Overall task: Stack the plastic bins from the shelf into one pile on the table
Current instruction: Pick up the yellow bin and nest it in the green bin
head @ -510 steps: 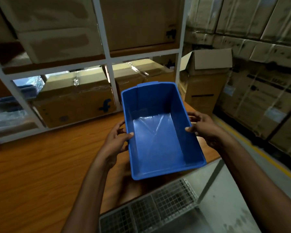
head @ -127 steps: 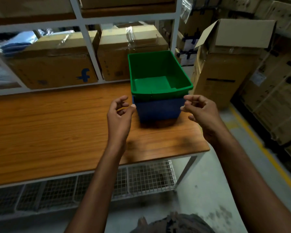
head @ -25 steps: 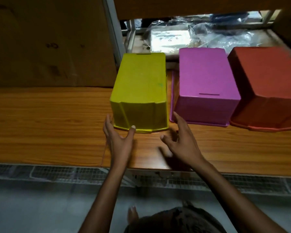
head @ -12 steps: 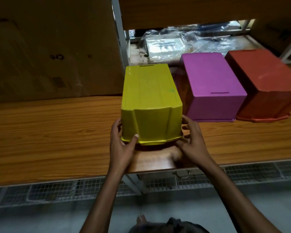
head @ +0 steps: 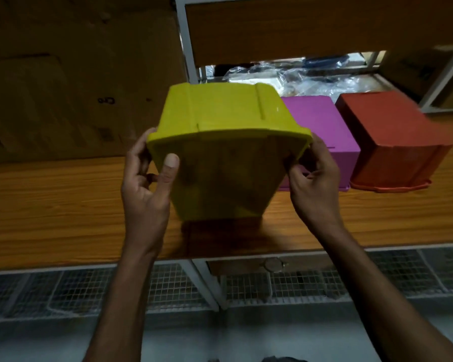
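I hold the yellow bin (head: 220, 111) tilted up off the wooden shelf (head: 50, 205), its open mouth turned toward me so I look into its inside. My left hand (head: 147, 184) grips its left rim with the thumb inside the bin. My right hand (head: 314, 178) grips the right rim. Behind and to the right, a purple bin (head: 322, 126) and a red bin (head: 392, 137) stand upside down on the shelf, side by side.
A large cardboard box (head: 71, 74) fills the shelf's left back. A white shelf post (head: 188, 48) rises behind the yellow bin, with plastic-wrapped packages (head: 298, 74) further back. Wire mesh (head: 115, 288) runs below the shelf's front edge.
The yellow bin stood upside down on the shelf with my hands at its front corners. Now both hands have lifted and tipped it, so its opening faces me.
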`<control>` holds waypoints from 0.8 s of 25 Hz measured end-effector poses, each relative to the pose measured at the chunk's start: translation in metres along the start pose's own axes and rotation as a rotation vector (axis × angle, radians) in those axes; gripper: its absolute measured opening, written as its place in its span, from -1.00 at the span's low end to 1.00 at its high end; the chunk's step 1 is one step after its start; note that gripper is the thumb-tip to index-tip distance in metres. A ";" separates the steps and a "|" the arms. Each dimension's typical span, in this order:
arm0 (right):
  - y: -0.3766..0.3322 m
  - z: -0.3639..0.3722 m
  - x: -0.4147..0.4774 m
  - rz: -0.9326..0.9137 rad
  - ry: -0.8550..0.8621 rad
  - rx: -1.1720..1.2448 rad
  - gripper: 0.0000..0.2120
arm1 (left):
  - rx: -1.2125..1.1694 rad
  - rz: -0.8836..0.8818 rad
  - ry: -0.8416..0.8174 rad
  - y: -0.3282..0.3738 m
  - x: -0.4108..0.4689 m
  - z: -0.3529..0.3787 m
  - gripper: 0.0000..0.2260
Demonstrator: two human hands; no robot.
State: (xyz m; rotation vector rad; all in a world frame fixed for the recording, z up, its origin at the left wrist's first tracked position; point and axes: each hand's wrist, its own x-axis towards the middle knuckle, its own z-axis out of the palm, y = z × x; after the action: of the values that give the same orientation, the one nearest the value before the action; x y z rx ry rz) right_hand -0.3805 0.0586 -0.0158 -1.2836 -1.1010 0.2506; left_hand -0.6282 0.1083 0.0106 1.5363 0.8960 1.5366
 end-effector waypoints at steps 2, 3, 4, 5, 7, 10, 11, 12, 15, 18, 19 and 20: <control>-0.006 -0.003 0.004 0.044 0.081 -0.008 -0.68 | 0.053 0.013 -0.069 0.008 0.005 -0.009 -0.62; -0.007 -0.005 0.005 0.069 0.104 -0.004 -0.70 | 0.090 -0.008 -0.102 0.009 0.006 -0.015 -0.62; -0.008 -0.006 0.005 0.096 0.123 0.016 -0.73 | 0.125 -0.052 -0.138 0.006 0.003 -0.021 -0.62; -0.009 -0.006 0.004 0.127 0.145 0.054 -0.76 | 0.154 -0.097 -0.182 0.003 -0.004 -0.027 -0.62; -0.014 -0.005 0.001 0.208 0.188 0.165 -0.80 | 0.205 -0.146 -0.224 -0.011 -0.026 -0.032 -0.62; -0.021 0.000 -0.003 0.273 0.190 0.199 -0.83 | 0.166 -0.126 -0.068 -0.028 -0.042 -0.031 -0.70; -0.025 0.001 -0.007 0.245 0.109 0.182 -0.80 | 0.145 -0.128 0.006 -0.032 -0.039 -0.032 -0.72; -0.030 0.001 -0.013 0.210 -0.012 0.163 -0.70 | 0.123 -0.147 0.072 -0.036 -0.032 -0.034 -0.73; -0.049 0.009 -0.043 0.105 -0.330 -0.024 -0.44 | -0.018 -0.262 0.211 -0.059 -0.012 -0.049 -0.76; -0.059 0.031 -0.074 -0.003 -0.367 -0.266 -0.41 | -0.187 -0.424 0.268 -0.084 -0.006 -0.061 -0.80; -0.062 0.037 -0.079 -0.031 -0.360 -0.301 -0.41 | -0.220 -0.466 0.257 -0.089 -0.006 -0.064 -0.80; -0.062 0.041 -0.080 -0.044 -0.338 -0.319 -0.42 | -0.243 -0.498 0.226 -0.091 -0.007 -0.065 -0.79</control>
State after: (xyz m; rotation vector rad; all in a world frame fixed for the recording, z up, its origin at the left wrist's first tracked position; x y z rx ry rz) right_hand -0.4776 0.0086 -0.0087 -1.5335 -1.5005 0.2728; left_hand -0.6895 0.1462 -0.0751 0.8922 1.0774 1.3996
